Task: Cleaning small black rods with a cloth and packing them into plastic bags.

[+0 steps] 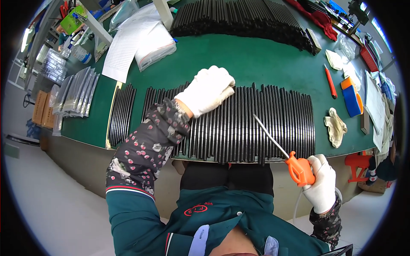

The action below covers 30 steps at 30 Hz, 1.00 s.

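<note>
A wide row of thin black rods (213, 132) lies side by side on the green table in front of me. Across the upper part of that row rests my left hand (209, 90), in a white glove. Its fingers are bent and bunched; what they hold, if anything, is hidden under the glove. To the right, past the table's front edge, my right hand (321, 181), also gloved, is closed round an orange air blow gun (302, 170). The gun's long metal nozzle (271, 137) points up and left over the rods, its tip above them. A pale hose runs down from the gun.
A smaller group of black rods (122, 113) lies left, beside a large pile (239, 21) at the back. Right are a red-handled tool (330, 82), a blue-and-orange object (352, 97) and a loose glove (335, 128). Papers (126, 47) and bagged packs (79, 91) sit left.
</note>
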Available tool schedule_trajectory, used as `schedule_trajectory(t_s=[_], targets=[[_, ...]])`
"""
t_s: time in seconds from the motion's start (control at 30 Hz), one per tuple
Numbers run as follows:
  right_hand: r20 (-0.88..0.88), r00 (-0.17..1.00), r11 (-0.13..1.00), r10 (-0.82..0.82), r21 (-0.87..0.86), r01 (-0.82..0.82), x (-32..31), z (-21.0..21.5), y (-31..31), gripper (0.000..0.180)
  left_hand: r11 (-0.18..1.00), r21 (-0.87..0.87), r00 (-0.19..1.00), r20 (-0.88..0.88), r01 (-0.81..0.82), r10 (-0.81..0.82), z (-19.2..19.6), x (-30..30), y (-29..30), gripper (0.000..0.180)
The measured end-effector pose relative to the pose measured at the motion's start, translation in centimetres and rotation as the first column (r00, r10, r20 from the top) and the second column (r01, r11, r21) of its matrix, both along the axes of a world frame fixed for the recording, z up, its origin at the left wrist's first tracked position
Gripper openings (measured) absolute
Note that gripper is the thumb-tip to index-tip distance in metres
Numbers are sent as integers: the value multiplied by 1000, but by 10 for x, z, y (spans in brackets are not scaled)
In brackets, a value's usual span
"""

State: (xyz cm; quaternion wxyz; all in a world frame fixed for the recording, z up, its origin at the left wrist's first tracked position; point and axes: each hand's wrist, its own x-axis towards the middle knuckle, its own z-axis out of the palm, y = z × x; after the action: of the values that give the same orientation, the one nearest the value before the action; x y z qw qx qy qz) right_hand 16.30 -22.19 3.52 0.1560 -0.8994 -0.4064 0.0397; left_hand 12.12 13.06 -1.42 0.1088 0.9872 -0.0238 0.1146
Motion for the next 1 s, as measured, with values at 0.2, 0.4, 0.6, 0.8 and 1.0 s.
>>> schedule_trajectory(t_s=[0.2,0.4,0.6,0.8,1.0], targets=[[-43,999,1000,-24,-20,24,4,-2,-11,32,905,-159,913,-36,395,-405,22,-72,-70,56],[-78,997,999,12,-39,-15,14,-4,1,22,918,-115,906,-155,380,-395,11,-83,-83,59],[-37,997,994,75,-78,-78,5,-2,2,19,912,-144,903,-148,384,-403,10,-83,-82,60],[-54,998,998,-25,-51,22,3,6,-7,23,911,-126,895,-173,394,-411,13,-81,-84,61],[-55,996,985,-75,151,83,14,10,-27,25,919,-103,893,-221,380,-393,19,-80,-88,67]])
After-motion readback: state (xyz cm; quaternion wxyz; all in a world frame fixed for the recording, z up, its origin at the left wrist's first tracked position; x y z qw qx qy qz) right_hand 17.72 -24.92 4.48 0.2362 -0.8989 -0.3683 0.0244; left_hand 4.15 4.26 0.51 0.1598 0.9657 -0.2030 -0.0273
